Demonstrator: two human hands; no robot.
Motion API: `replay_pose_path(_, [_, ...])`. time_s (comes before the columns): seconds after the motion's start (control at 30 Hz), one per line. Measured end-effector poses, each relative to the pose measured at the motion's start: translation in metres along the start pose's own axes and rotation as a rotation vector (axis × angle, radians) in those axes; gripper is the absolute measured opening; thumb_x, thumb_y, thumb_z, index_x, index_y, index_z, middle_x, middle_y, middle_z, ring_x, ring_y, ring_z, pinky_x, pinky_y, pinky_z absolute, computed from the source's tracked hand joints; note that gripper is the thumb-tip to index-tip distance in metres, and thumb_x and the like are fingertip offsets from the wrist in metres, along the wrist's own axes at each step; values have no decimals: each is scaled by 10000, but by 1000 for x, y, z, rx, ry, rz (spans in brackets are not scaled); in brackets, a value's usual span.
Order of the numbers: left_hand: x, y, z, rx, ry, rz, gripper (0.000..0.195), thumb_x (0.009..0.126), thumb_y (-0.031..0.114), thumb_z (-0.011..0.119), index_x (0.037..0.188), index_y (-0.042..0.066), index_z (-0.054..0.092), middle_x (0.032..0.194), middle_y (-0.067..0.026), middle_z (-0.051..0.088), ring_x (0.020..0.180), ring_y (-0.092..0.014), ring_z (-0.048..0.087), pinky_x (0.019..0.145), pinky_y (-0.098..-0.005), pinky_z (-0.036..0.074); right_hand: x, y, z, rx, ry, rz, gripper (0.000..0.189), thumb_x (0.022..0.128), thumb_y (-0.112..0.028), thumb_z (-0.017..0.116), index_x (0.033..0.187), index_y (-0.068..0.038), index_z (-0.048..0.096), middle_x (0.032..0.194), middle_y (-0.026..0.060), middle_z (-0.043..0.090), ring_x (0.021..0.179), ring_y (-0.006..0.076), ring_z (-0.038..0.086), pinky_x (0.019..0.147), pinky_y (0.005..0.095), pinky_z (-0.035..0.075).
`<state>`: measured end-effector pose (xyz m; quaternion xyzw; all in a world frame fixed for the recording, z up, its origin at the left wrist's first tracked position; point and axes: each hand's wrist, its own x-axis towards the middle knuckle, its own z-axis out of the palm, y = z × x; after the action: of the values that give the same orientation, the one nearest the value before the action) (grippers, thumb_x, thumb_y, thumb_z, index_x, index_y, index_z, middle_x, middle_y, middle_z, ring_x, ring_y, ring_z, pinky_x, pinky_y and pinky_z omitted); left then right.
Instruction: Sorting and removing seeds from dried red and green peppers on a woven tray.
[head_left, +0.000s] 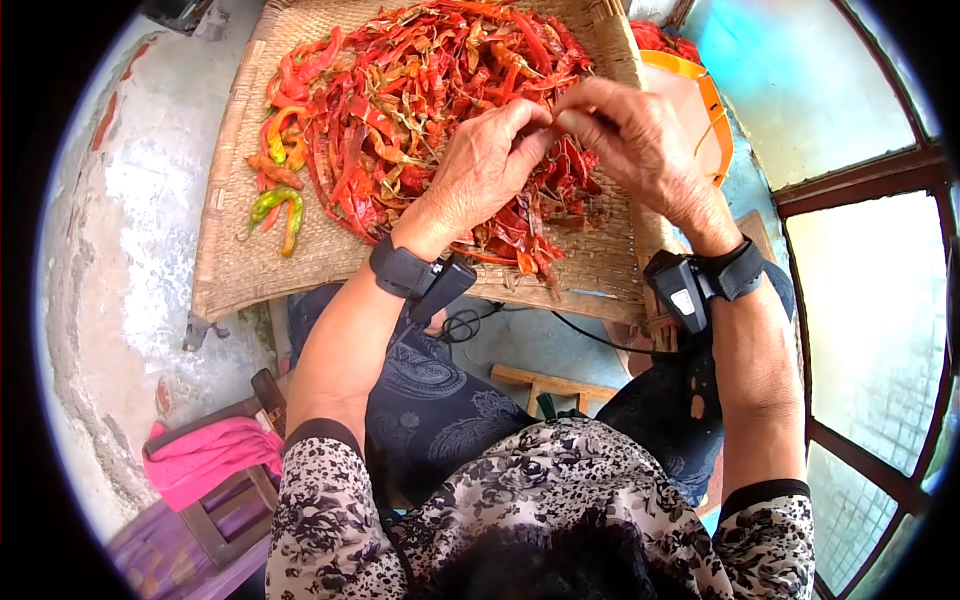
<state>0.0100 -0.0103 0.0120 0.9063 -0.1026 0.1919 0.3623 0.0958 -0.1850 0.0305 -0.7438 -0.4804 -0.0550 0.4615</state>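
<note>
A heap of dried red chili peppers (420, 82) lies on a woven tray (247, 277) in front of me. My left hand (495, 154) and my right hand (630, 135) meet over the heap's right part, fingertips pinched close together. Between them is a small reddish piece, apparently a chili, mostly hidden by the fingers. Which hand grips it cannot be made out. Green and yellow chilies (281, 210) rest at the heap's left edge. Below my hands, dark red chili pieces (517, 225) spread toward the near edge of the tray.
To the right of the tray stands an orange-rimmed container (716, 127), with more red chilies (664, 41) behind it. A black cable (600, 341) hangs below the tray. A pink cloth (214, 457) drapes over wooden furniture at lower left. Framed window panes (870, 300) border the right side.
</note>
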Motion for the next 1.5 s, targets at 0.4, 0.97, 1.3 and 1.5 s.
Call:
replay_pose_path(0.4, [-4,-24,5,315,-30,129,233,876,29,578,1108,48,591,941,-146,634,878,-345,601,778,-425,497,-8,38,-54,-515,287,264,340,906,-139,663,1237,-118,588,865,91,708,687,173,658,636,300,528])
replay_pose_path(0.97, [-3,5,-6,-84,126,-75,115,919,159,637,966,58,663,840,-93,701,737,-212,692,622,-333,543,1,-5,0,4,50,56,108,881,-124,655,910,-20,648,756,160,652,691,313,648,630,371,508])
replay_pose_path(1.3, [-5,-27,-25,549,5,-53,266,931,240,599,1124,61,626,1025,-121,647,915,-275,607,806,-389,493,-11,56,-82,99,505,124,209,972,-186,603,1074,-16,668,898,54,690,729,78,593,629,206,503])
replay_pose_path(1.5, [-11,-28,-22,596,-154,-58,277,882,166,609,1132,47,592,1016,-154,632,969,-350,603,812,-436,496,-14,58,-97,-454,562,234,170,937,-230,622,983,-74,671,769,121,692,666,213,671,605,324,516])
